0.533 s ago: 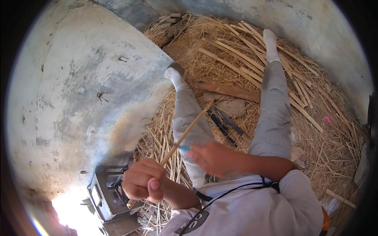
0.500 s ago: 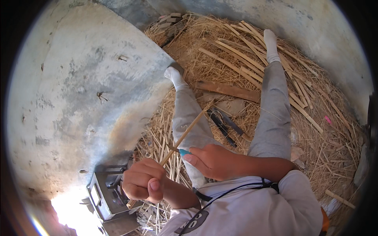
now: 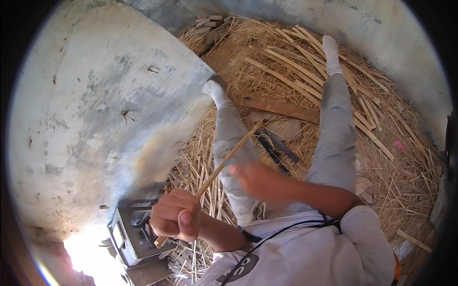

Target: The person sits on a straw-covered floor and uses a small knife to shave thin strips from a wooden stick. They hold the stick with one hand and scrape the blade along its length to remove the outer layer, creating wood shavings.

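Observation:
My left hand (image 3: 176,214) is wrapped round the lower part of a long, thin wooden strip (image 3: 222,167). The strip slants up and away to the right over my left leg, and its short lower end sticks out below the fist. My right hand (image 3: 260,180) is smeared by motion, curled close beside the strip's middle. Half a second ago it showed a small knife with a teal handle in its grip; now blur hides the blade and most of the handle. Whether the knife touches the strip cannot be made out.
Between my outstretched legs lie a dark, long-bladed tool (image 3: 274,151) and a brown plank (image 3: 281,109). Split wooden strips (image 3: 291,69) lie on straw beyond. A pale wall (image 3: 105,95) rises at left, above a metal frame-like box (image 3: 136,233). Bricks (image 3: 210,21) sit at the far corner.
My right hand has moved a little right and up along the strip, from sharp to blurred. The left hand keeps its grip, and the whole view has shifted slightly.

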Motion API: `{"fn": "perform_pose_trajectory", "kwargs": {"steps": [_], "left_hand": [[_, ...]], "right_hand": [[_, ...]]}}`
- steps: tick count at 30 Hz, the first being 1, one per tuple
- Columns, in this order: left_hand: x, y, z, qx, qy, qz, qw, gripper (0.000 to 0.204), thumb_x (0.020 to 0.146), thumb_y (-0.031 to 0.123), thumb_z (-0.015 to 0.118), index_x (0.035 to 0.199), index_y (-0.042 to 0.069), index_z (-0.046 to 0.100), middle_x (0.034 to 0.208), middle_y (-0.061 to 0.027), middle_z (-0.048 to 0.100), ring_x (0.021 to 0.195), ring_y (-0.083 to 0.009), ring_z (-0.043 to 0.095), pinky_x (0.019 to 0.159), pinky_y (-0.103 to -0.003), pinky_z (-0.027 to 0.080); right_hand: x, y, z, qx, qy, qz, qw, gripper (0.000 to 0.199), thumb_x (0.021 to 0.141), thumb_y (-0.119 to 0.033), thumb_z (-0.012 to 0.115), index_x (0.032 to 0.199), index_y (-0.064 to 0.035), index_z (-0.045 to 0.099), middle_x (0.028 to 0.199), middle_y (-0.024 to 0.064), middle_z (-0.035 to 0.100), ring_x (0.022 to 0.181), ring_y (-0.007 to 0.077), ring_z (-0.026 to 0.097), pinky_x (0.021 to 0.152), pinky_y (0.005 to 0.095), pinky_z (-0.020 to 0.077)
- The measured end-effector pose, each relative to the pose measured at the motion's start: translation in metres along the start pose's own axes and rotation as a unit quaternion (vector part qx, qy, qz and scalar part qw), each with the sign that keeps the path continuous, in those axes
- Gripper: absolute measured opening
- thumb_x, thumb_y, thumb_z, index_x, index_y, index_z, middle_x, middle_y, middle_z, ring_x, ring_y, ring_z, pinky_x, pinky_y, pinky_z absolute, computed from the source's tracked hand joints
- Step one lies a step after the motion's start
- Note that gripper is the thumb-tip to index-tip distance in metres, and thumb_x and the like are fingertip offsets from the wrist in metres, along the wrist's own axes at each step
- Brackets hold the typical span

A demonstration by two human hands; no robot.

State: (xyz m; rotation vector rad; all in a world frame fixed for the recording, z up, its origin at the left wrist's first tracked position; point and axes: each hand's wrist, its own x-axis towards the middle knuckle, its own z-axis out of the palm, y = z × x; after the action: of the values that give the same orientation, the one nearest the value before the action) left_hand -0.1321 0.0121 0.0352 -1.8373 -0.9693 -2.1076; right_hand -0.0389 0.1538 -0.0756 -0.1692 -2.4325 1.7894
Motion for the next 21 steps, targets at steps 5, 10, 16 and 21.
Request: {"fn": "perform_pose_trajectory", "kwargs": {"steps": [5,10,16,21], "left_hand": [[-0.003,0.002,0.007,0.010,0.001,0.002,1.000,0.040,0.089,-0.015,0.049,0.068,0.010,0.024,0.045,0.0068,0.028,0.033,-0.0062,0.025,0.029,-0.026,0.018],[-0.006,0.000,0.010,0.011,0.002,0.004,1.000,0.040,0.088,-0.014,0.050,0.068,0.010,0.024,0.046,0.0067,0.028,0.033,-0.0058,0.026,0.028,-0.026,0.020],[-0.008,-0.001,-0.005,0.094,0.067,0.006,0.993,0.035,0.089,-0.008,0.051,0.072,0.010,0.027,0.045,0.0052,0.029,0.032,-0.0053,0.029,0.026,-0.025,0.026],[-0.015,0.007,-0.036,0.116,0.063,-0.018,0.991,0.032,0.090,-0.006,0.051,0.074,0.010,0.028,0.045,0.0061,0.027,0.033,-0.0055,0.024,0.026,-0.025,0.024]], "right_hand": [[0.007,0.024,-0.007,-0.004,-0.020,-0.001,1.000,0.052,0.114,-0.037,0.029,0.100,0.0015,0.061,0.077,0.0249,0.065,0.077,0.0444,0.066,0.072,0.0537,0.0512],[-0.013,-0.005,-0.006,-0.015,0.016,-0.082,0.996,0.055,0.113,-0.040,0.031,0.093,0.0025,0.060,0.084,0.0264,0.066,0.086,0.0441,0.067,0.075,0.0531,0.0506],[0.027,0.048,-0.006,0.005,-0.021,0.110,0.994,0.063,0.113,-0.046,0.024,0.092,-0.0008,0.063,0.086,0.0259,0.067,0.090,0.0446,0.068,0.085,0.0563,0.0508],[0.037,0.049,-0.001,-0.062,-0.022,0.092,0.994,0.065,0.113,-0.049,0.024,0.095,-0.0021,0.066,0.087,0.0256,0.068,0.090,0.0445,0.068,0.086,0.0551,0.0526]]}}
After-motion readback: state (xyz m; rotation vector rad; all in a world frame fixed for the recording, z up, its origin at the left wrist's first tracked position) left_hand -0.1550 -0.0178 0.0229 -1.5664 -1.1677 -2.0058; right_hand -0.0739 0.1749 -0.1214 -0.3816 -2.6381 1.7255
